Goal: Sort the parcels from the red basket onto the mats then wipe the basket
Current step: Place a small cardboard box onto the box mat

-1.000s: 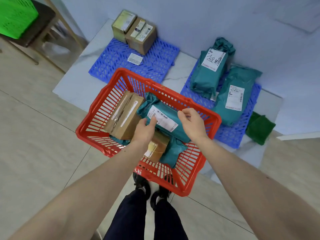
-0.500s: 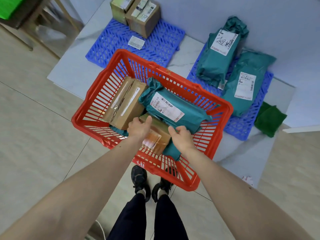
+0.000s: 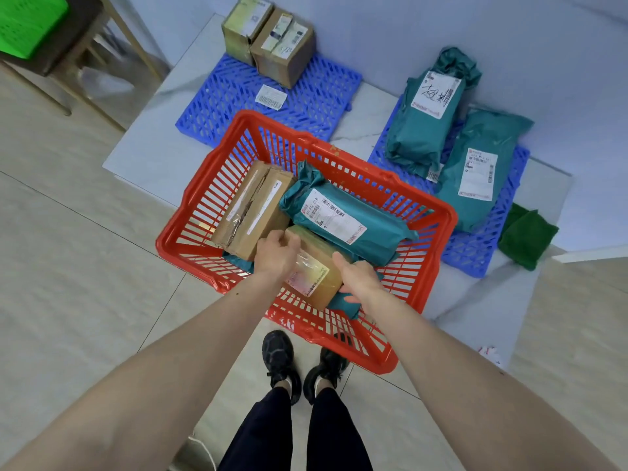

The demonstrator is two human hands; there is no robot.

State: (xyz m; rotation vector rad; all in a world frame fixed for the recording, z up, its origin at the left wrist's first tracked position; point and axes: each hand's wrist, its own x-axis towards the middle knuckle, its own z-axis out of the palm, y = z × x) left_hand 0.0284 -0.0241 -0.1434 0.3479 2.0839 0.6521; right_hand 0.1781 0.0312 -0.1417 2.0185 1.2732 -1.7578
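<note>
The red basket (image 3: 190, 239) stands on the low grey platform. Inside lie a long brown box (image 3: 251, 209) at the left, a teal bag with a white label (image 3: 343, 222) across the middle, and a small brown box (image 3: 316, 270) near the front. My left hand (image 3: 275, 256) grips the small box's left end. My right hand (image 3: 360, 280) grips its right side, thumb on top. More teal wrapping (image 3: 343, 302) lies underneath. Two brown boxes (image 3: 272, 39) stand on the left blue mat (image 3: 306, 107); two teal bags (image 3: 455, 137) lie on the right blue mat (image 3: 475, 246).
A green cloth (image 3: 526, 236) lies right of the right mat. A loose white label (image 3: 271, 96) sits on the left mat. A green crate (image 3: 27, 25) rests on a wooden stool at the top left. My feet (image 3: 302, 365) stand just below the basket.
Both hands have left the teal bag and dropped toward the basket's front, closing around the small brown box. The box is a little more uncovered than before.
</note>
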